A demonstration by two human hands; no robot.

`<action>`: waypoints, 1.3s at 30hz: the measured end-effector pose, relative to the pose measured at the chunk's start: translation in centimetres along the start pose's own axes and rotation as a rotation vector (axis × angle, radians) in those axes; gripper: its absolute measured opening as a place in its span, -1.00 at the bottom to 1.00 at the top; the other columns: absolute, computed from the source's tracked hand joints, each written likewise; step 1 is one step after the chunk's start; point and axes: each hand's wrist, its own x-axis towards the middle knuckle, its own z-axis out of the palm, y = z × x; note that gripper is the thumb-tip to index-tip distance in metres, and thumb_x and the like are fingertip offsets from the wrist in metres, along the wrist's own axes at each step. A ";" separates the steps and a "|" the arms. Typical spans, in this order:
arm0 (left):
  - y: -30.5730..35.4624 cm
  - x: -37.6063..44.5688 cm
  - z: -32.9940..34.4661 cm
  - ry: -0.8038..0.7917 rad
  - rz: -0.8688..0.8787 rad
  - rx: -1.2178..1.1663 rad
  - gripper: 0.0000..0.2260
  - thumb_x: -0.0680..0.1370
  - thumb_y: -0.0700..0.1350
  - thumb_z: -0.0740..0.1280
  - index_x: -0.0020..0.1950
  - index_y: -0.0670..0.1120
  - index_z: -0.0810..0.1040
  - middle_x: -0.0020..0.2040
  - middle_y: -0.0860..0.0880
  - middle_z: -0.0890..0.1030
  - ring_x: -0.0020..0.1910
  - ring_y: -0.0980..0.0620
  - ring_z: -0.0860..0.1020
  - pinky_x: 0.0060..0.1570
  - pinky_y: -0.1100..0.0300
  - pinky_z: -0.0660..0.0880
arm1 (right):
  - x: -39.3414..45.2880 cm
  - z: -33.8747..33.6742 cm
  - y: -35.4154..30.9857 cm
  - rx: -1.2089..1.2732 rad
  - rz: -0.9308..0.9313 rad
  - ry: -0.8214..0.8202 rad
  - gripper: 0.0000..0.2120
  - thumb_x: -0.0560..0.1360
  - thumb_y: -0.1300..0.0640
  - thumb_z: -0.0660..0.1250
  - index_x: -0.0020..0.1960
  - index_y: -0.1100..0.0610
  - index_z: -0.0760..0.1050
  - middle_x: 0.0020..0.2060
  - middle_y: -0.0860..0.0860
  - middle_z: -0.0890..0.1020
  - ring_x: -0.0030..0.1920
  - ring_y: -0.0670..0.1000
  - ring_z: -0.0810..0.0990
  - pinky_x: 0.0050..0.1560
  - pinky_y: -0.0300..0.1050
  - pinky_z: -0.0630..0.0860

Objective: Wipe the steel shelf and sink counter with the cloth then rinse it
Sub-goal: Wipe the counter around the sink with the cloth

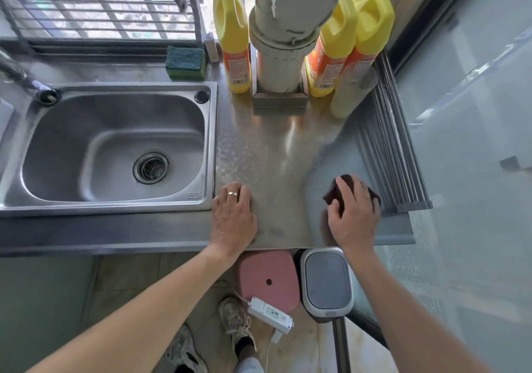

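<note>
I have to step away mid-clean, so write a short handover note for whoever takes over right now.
Left hand: flat on the sink counter beside the sink, holding nothing.
Right hand: fingers pressing the dark cloth onto the counter's right front corner, beside the roll-up rack.
Done: cannot be judged from this view alone.
Left: finish the counter, around the yellow bottles and sponge, the steel shelf, then rinse the cloth.
</note>
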 end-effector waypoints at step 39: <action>-38.9 -7.8 -6.9 0.457 -0.378 -0.079 -0.85 0.52 -0.19 0.27 0.07 -0.16 0.53 0.13 -0.15 0.55 0.10 -0.17 0.49 0.04 -0.07 0.48 | -18.0 17.4 -45.4 0.439 -0.770 -0.409 -0.44 0.40 0.20 0.37 0.39 -0.02 0.55 0.52 -0.02 0.40 0.59 -0.02 0.22 0.49 0.03 0.26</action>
